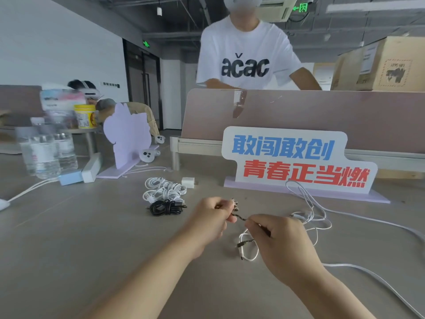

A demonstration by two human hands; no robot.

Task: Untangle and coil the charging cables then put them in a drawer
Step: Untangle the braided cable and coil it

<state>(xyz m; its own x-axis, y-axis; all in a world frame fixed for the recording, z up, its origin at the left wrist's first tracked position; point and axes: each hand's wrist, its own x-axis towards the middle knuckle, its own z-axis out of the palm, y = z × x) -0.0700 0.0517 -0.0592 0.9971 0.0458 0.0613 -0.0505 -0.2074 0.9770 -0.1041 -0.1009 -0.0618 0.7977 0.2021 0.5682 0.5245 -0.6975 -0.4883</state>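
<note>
Dark cable (239, 217) runs between both hands over the desk (69, 249): left hand (211, 218) pinches a blurry bunch, right hand (284, 246) curls round it, hiding part. Loose white cable (311, 214) trails right, cut off. Farther back-left, black coil (166, 207) touches white coil (163, 188).

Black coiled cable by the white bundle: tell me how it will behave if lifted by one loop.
The black coiled cable probably stays bunched, since a wrap seems to cross its middle; its plug end juts out and may dangle. Thin strands suggest it is light and floppy. It seems to touch the white bundle, so pushing might drag that along.
</note>
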